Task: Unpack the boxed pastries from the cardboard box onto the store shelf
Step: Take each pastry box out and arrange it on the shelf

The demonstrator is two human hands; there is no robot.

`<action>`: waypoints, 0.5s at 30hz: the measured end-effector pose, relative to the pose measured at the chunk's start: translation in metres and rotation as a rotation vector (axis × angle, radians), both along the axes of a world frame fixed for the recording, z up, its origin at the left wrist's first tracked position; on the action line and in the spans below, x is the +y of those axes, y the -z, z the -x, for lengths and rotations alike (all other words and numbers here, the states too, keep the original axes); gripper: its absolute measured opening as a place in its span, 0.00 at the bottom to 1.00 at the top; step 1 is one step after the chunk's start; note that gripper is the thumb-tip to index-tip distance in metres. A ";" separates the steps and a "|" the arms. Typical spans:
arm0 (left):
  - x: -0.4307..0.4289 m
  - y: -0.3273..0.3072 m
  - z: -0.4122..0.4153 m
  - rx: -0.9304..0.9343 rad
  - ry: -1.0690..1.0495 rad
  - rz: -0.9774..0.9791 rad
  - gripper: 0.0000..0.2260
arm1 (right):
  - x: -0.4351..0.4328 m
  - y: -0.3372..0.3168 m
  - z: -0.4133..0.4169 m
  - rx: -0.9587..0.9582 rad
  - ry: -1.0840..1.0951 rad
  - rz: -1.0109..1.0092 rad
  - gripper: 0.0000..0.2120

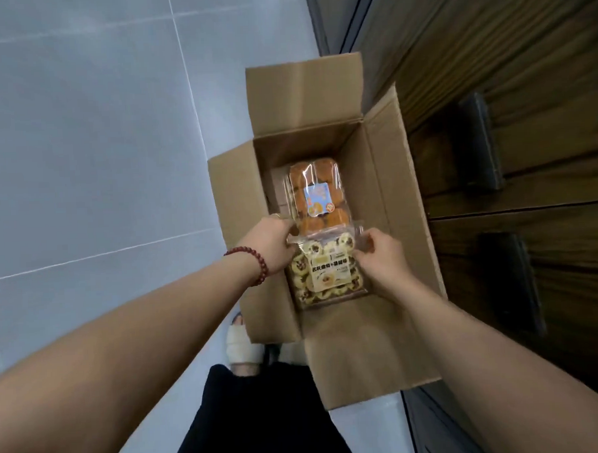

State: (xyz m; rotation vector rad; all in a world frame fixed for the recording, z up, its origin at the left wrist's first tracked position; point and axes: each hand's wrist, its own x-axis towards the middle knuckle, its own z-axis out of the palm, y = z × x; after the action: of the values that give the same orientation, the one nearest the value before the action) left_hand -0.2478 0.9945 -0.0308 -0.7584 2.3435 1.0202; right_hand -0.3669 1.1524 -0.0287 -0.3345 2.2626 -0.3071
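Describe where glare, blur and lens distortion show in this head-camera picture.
Head view: glare streaks the clear plastic box of orange-brown cakes; the label on the clear plastic box of pale round pastries is blurred; the wide lens stretches the left forearm and right forearm; the dark wooden shelf looks dim.

No text can be read: blurred dark characters are printed on the pale pastry pack's cream label at centre frame, and the orange pastry pack's blue sticker is blurred.

Likely a shop aisle: grey floor tiles, dark wood-grain shelving, a cardboard box of packaged pastries.
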 end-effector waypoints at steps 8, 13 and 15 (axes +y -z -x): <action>0.041 0.123 0.051 -0.202 -0.034 -0.005 0.15 | 0.015 0.116 0.028 0.011 -0.100 -0.094 0.30; 0.040 0.168 0.053 -0.389 0.026 0.018 0.18 | 0.017 0.150 0.036 0.004 -0.276 -0.167 0.37; 0.041 0.176 0.052 -0.404 0.037 0.013 0.20 | 0.015 0.160 0.037 0.011 -0.317 -0.221 0.35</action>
State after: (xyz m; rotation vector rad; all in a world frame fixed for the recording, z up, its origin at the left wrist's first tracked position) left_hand -0.2998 1.0360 -0.2069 -0.8348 2.0102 0.7534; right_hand -0.4034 1.1676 -0.1884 -0.5687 2.1858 0.1085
